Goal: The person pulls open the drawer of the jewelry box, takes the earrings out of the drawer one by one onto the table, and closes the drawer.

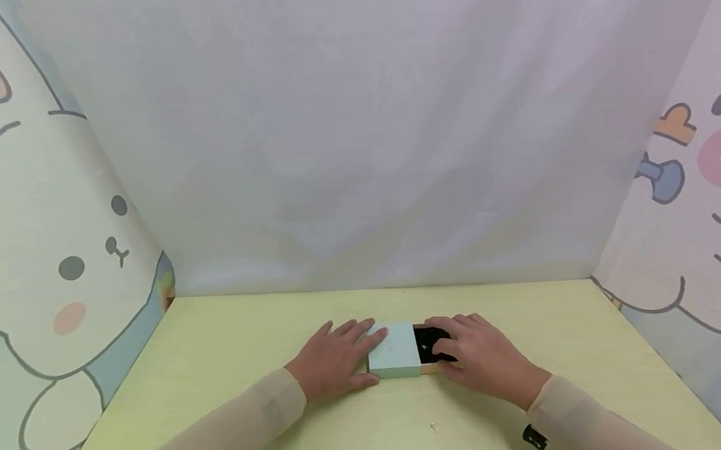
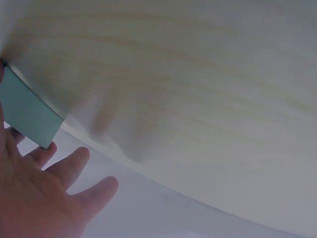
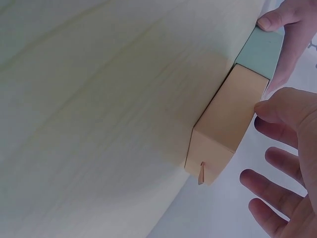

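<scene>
A small drawer-style gift box lies on the table: a mint-green sleeve (image 1: 392, 348) with a tan drawer (image 3: 223, 106) slid partly out to the right. A black lining (image 1: 424, 345) with a tiny pale mark or item on it shows in the drawer. My left hand (image 1: 335, 360) holds the sleeve's left end, thumb at the near side, index finger on top. My right hand (image 1: 479, 352) is over the drawer, its thumb at the near wall and the index finger over the lining. In the right wrist view its other fingers stretch out loosely.
A tiny thin thing (image 1: 431, 426) lies on the pale wooden table (image 1: 357, 445) in front of the box. Beside the right sleeve is a small black object (image 1: 535, 438). A white cloth (image 1: 352, 145) hangs behind, with cartoon-printed sheets on both sides.
</scene>
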A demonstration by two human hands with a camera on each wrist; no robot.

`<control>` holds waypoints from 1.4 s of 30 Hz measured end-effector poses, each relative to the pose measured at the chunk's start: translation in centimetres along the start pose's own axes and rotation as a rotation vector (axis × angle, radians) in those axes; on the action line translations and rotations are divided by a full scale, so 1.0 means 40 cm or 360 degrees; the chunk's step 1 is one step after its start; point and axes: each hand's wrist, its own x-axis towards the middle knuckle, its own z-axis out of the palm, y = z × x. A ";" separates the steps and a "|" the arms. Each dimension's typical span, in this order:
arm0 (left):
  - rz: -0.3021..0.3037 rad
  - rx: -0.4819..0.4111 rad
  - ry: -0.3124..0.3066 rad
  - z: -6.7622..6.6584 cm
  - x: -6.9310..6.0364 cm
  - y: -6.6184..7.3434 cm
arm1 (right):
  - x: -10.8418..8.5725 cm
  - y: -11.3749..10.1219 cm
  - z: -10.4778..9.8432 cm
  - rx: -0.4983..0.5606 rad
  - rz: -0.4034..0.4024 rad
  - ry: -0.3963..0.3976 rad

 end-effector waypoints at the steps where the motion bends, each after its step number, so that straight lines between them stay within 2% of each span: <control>1: -0.0002 0.0004 -0.0005 0.000 0.000 0.001 | 0.000 0.001 0.000 0.0000 -0.0003 0.0003; 23: -0.0024 0.0019 -0.0030 0.008 0.003 -0.003 | 0.006 0.012 0.011 0.0004 0.0041 0.0008; 33: -0.0028 -0.0010 -0.0038 -0.004 0.002 0.002 | 0.010 0.011 0.010 0.0055 0.0099 -0.0066; 42: -0.0042 -0.0018 -0.0045 0.000 0.002 0.001 | 0.014 0.014 0.012 0.0048 0.0091 -0.0071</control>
